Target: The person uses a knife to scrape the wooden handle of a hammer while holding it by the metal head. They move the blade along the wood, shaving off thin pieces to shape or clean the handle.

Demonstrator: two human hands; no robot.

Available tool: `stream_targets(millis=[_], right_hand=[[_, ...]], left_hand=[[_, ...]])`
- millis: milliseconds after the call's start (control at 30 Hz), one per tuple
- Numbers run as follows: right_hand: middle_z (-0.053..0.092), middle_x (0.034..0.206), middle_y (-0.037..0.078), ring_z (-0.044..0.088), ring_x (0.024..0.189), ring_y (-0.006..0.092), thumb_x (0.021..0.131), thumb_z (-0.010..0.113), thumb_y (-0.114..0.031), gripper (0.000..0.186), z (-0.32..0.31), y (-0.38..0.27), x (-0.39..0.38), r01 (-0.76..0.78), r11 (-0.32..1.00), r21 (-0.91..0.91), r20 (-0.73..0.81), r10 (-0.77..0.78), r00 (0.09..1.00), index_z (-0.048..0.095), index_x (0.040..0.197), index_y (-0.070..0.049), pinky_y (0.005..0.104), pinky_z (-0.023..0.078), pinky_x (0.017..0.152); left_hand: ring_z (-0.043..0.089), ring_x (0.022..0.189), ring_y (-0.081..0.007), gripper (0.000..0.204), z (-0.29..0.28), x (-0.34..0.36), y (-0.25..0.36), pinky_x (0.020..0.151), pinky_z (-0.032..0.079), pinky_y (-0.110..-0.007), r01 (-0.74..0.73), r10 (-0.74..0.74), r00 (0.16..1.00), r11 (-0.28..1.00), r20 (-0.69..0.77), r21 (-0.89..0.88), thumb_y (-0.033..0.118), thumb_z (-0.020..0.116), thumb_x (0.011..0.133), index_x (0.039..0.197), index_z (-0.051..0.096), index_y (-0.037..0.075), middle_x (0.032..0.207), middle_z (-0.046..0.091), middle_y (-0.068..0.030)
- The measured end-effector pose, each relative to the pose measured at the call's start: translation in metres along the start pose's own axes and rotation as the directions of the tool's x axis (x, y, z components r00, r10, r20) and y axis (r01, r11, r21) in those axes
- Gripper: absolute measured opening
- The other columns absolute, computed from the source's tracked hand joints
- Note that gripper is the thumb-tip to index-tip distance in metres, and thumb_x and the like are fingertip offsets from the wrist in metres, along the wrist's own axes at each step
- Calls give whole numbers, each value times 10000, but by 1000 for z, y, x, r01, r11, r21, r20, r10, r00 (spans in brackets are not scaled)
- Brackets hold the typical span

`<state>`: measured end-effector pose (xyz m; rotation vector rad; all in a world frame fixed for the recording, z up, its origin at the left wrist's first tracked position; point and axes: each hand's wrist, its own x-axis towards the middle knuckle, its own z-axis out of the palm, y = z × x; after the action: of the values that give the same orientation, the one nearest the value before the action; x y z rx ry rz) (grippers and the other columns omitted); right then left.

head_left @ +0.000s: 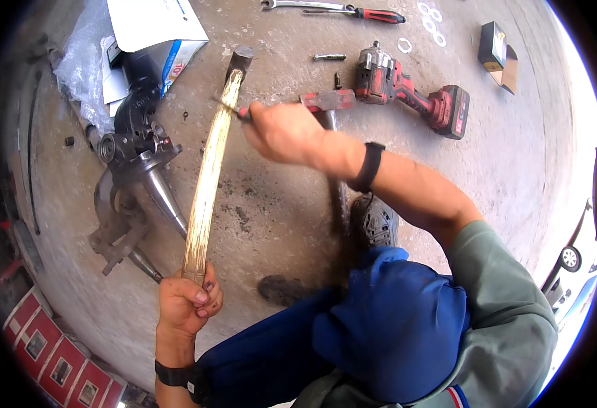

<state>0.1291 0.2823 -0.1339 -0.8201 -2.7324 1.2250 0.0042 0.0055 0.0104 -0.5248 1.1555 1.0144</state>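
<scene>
My left hand [188,299] is closed round the lower end of a hammer [209,173] with a pale, rough wooden handle. The hammer slants up and away from me, its dark metal head [241,60] at the far end. In my closed right hand [286,132] is a thin tool [244,114] with a red and dark grip. Its narrow dark shaft crosses the handle just below the head; whether it is a screwdriver or a blade I cannot tell. My right hand is slightly blurred.
Metal axle spindles [162,197] lie at left beside plastic wrap [84,61] and a white box [159,30]. A red-headed hammer [329,102] and a red cordless impact wrench [407,88] rest at right. Farther off are a wrench [305,5], a screwdriver [380,15], white rings [429,24] and a small box [493,46].
</scene>
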Motion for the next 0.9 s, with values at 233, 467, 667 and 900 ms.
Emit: stream_targets(millis=[233,467,667,900], right_hand=[[602,591,156,608,501,399,1001,541,-302,261,13,-28,-26,193,979,69,9,-194,981,515,944,-48,510,524,493],[563,541,154,619,506,377,997,556,-295,283,-1,-31,-51,423,906,18,156,-420,894,507,882,-41,512,519,503],[670,708,180,685,676,394,994,521,-323,297,-21,1,20,-17,999,-48,79,20,997,562,961,-30,504,564,649],[573,561,137,595,493,397,1012,521,-331,305,-19,-33,-31,409,909,75,235,-415,879,536,924,-39,503,526,493]], left_hand=[[301,373,-164,232,-8,-1,-3,381,277,-298,20,-20,1000,1000,10,16,90,614,546,699,455,17,490,370,-65],[286,371,-172,241,-18,-2,-7,380,258,-304,80,-78,996,996,34,-34,109,612,540,673,423,41,474,340,-65],[292,371,-172,253,-4,2,1,388,264,-305,98,-94,992,994,86,-54,106,624,535,685,431,40,481,347,-66],[315,378,-156,228,-12,-4,-9,389,275,-301,49,-48,998,997,-34,56,73,624,555,708,463,22,493,370,-50]])
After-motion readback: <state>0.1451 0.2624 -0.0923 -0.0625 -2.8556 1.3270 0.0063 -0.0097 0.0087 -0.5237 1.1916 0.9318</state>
